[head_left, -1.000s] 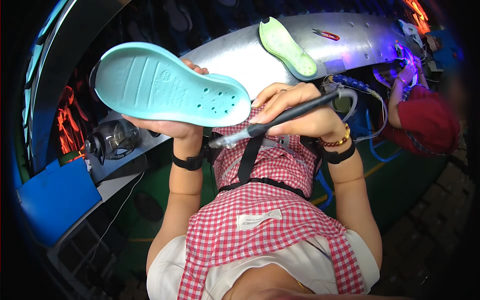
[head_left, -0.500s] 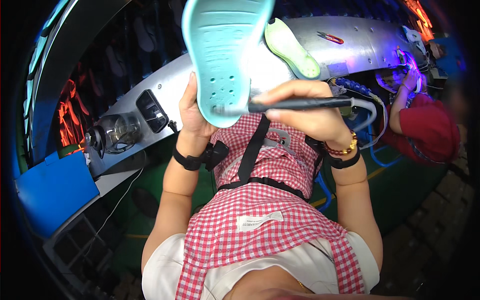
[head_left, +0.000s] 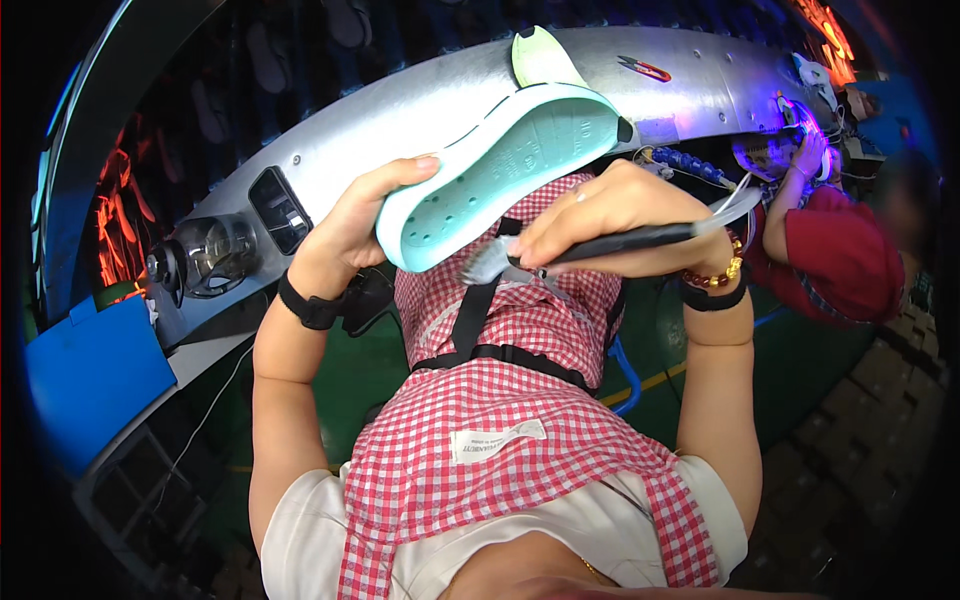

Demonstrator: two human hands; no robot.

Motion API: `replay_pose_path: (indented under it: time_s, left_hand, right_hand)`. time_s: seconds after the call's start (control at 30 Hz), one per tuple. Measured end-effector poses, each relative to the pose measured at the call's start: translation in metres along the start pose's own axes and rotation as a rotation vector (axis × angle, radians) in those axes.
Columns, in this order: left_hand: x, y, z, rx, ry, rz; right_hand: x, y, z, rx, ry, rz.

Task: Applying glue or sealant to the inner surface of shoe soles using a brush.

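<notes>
A light turquoise shoe sole (head_left: 505,185) with a raised rim and small holes is tilted in front of me. My left hand (head_left: 350,215) grips it by its lower left end, thumb over the rim. Closed around a brush with a black handle (head_left: 635,240) is my right hand (head_left: 630,215). A clear tube runs from the handle's back end past my wrist. The pale bristles (head_left: 487,262) sit just below the sole's lower edge; whether they touch it I cannot tell. Beyond the turquoise piece, a yellow-green sole (head_left: 543,58) lies on the metal bench, partly covered.
Red-handled snips (head_left: 645,68) lie on the metal bench (head_left: 400,105). To the left are a black rectangular tray (head_left: 279,210), a clear rounded pot (head_left: 215,255) and a blue panel (head_left: 95,370). At the right a co-worker in a red sleeve (head_left: 838,250) reaches to the bench.
The turquoise sole has tipped and come lower, its far end swinging right over the yellow-green sole. The brush has left its surface and is now at its lower edge.
</notes>
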State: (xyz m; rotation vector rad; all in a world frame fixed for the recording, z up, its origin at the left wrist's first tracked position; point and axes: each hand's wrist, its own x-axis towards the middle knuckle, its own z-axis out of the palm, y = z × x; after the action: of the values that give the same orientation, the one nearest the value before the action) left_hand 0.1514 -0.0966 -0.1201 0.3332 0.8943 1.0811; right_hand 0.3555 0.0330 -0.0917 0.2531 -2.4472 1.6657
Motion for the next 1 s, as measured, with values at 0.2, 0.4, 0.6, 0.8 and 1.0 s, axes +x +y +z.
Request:
replay_pose_path:
  time_s: [0.2, 0.4, 0.6, 0.8, 1.0]
  left_hand:
    - [-0.012, 0.003, -0.006, 0.072, 0.03, 0.088]
    - [-0.022, -0.001, -0.023, -0.031, 0.085, 0.179]
    - [-0.036, -0.003, -0.035, -0.05, 0.238, 0.219]
    - [-0.04, 0.013, -0.022, 0.225, 0.271, 0.411]
    - [0.015, -0.018, -0.022, -0.516, -0.071, 0.483]
  right_hand:
    - [-0.008, 0.001, -0.007, 0.1, 0.037, -0.036]
    - [-0.012, 0.0, 0.002, 0.002, 0.317, 0.031]
    - [-0.017, 0.002, 0.005, 0.142, 0.483, -0.027]
    - [-0.012, -0.009, 0.012, -0.001, 0.275, 0.01]
    - [-0.005, -0.011, 0.029, 0.058, 0.541, 0.239]
